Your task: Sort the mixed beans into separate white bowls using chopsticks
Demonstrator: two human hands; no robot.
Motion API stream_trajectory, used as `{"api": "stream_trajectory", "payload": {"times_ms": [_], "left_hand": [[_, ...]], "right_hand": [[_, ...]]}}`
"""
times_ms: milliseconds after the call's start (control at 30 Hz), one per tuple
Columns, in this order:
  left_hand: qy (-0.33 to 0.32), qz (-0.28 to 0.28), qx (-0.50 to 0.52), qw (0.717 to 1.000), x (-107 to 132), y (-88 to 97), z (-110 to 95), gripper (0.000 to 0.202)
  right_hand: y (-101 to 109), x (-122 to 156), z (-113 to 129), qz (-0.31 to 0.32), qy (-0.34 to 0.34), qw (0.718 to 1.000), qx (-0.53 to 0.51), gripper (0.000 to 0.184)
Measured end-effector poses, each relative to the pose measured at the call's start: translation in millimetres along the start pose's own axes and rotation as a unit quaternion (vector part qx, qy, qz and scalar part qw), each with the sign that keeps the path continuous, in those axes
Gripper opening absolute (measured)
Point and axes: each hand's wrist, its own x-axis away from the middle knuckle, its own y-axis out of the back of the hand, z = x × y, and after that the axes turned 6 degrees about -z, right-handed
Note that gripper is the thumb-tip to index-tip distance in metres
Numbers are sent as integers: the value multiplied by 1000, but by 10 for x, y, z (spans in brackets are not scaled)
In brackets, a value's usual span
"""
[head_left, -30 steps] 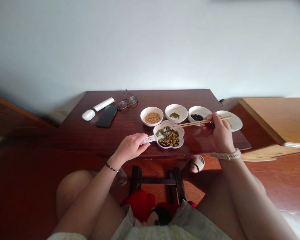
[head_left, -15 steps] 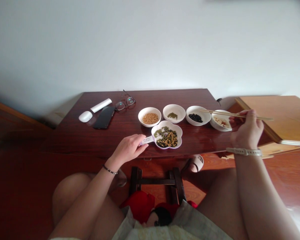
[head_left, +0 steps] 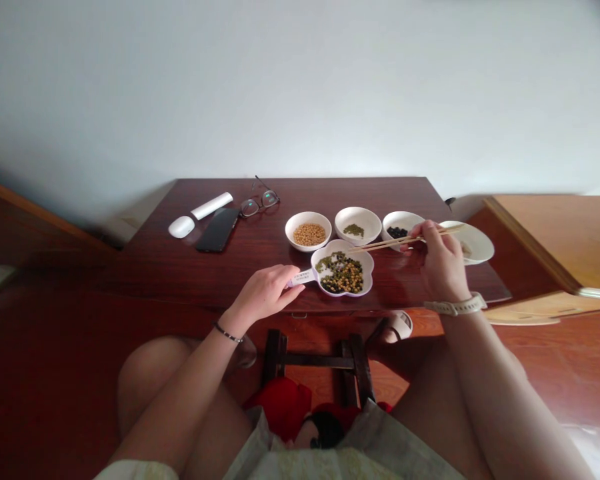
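My left hand (head_left: 269, 289) is closed on the labelled handle of a white, scalloped bowl (head_left: 368, 267) with a purple edge. Mixed beans (head_left: 343, 275), yellow, green and black, lie in it. In my right hand (head_left: 443, 263) is a pair of wooden chopsticks (head_left: 387, 243), their tips at the far rim of the handled bowl. Behind stand round white bowls: one with yellow soybeans (head_left: 309, 234), one with a few green beans (head_left: 353, 231), one with black beans (head_left: 397, 232). A fourth white bowl (head_left: 480, 245), its contents largely hidden by my right hand, is at the right.
On the table's (head_left: 260, 260) left lie a black phone (head_left: 218, 230), eyeglasses (head_left: 260, 203), a white cylinder (head_left: 212, 206) and a white rounded case (head_left: 181, 227). A wooden cabinet (head_left: 555, 227) adjoins on the right. Behind the table rises a pale wall (head_left: 300, 93).
My right hand has moved left with the chopsticks, from the rightmost bowl to the handled bowl. My left hand keeps its hold. The whole view has shifted slightly.
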Motion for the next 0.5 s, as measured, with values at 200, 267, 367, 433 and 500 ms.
{"api": "stream_trajectory", "payload": {"times_ms": [200,267,367,433,500], "left_hand": [[-5,-3,2,1000,11,-6,5,15],[-9,-2,1,1000,16,-8,8,16],[-12,-4,5,1000,22,-7,9,17],[-14,-5,8,1000,23,-5,7,18],[-16,-6,7,1000,24,-1,3,19]], "right_hand": [[-204,39,-70,39,4,998,47,54],[-234,35,-67,41,3,998,54,55],[-250,26,-72,42,6,997,71,57],[-244,14,-95,37,12,996,82,56],[-229,-2,-131,31,13,996,85,54]]}}
